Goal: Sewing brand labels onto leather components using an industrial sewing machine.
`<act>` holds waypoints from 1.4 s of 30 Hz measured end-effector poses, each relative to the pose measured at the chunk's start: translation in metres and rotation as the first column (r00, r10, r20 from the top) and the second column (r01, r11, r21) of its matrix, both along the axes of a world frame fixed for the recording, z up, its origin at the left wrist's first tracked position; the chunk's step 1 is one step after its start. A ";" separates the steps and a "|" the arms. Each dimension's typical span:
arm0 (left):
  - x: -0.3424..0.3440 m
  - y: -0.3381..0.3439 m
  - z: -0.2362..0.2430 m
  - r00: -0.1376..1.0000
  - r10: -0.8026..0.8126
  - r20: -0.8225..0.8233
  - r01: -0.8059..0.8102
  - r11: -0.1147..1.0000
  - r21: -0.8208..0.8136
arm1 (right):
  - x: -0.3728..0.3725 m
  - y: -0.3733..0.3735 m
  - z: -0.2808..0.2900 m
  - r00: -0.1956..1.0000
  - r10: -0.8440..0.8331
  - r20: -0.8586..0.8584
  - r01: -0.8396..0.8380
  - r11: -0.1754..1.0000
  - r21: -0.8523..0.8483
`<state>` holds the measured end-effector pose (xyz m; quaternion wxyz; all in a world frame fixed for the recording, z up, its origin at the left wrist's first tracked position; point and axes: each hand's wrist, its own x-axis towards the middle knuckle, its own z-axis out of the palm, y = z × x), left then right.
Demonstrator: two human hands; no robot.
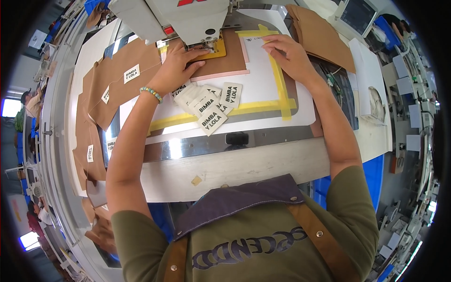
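Under the head of a white sewing machine [197,19], a brown fabric panel [221,68] lies on a white sheet edged with yellow tape [284,84]. My left hand [176,66] rests flat by the needle area, fingers stretched toward a yellow plate [217,49] on the panel; the fingertips are partly hidden under the machine head. Beyond the panel's right edge, my right hand [287,54] touches or hovers just over the taped sheet, its fingers loosely bent and apart with nothing visible in them. Several white printed labels [206,105] lie in a loose pile between my forearms.
Brown pieces with labels attached [110,77] are draped at the left, with threads across them. A stack of brown pieces [322,35] lies at the far right, near a monitor [358,16] and a white box [373,101]. The pale table edge [244,164] runs before me.
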<state>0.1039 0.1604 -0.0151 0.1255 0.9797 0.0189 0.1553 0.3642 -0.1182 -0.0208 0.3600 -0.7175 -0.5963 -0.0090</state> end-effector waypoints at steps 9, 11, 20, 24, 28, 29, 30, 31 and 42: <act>-0.032 0.012 0.006 0.977 0.202 0.060 -0.174 0.933 -0.314 | -0.035 0.000 0.010 0.948 0.282 0.144 -0.274 0.959 -0.076; -0.049 0.031 0.004 0.989 0.148 0.009 -0.141 0.958 -0.251 | -0.036 0.000 0.009 0.948 0.281 0.149 -0.264 0.957 -0.123; -0.068 0.050 0.003 0.987 0.139 -0.084 -0.153 0.970 -0.188 | -0.035 0.003 0.006 0.946 0.280 0.163 -0.244 0.947 -0.209; -0.066 0.046 0.004 0.980 0.174 -0.099 -0.189 0.966 -0.177 | -0.041 0.002 0.014 0.956 0.263 0.129 -0.222 0.938 -0.268; -0.064 0.035 0.005 0.984 0.152 -0.096 -0.165 0.976 -0.142 | -0.049 -0.002 0.028 0.956 0.213 0.202 -0.146 0.942 -0.303; -0.062 0.030 0.005 0.990 0.119 -0.078 -0.128 0.983 -0.133 | -0.050 -0.004 0.030 0.933 0.215 0.288 -0.134 0.952 -0.277; -0.058 0.022 0.005 0.990 0.118 -0.078 -0.128 0.982 -0.135 | -0.051 -0.005 0.032 0.903 0.215 0.373 -0.125 0.960 -0.249; -0.055 0.012 0.004 0.991 0.113 -0.066 -0.118 0.989 -0.087 | -0.054 -0.007 0.037 0.903 0.218 0.371 -0.128 0.959 -0.252; -0.035 -0.008 -0.007 0.986 0.048 0.158 -0.045 0.999 -0.022 | -0.067 -0.017 0.032 0.823 0.116 0.556 -0.085 0.993 -0.080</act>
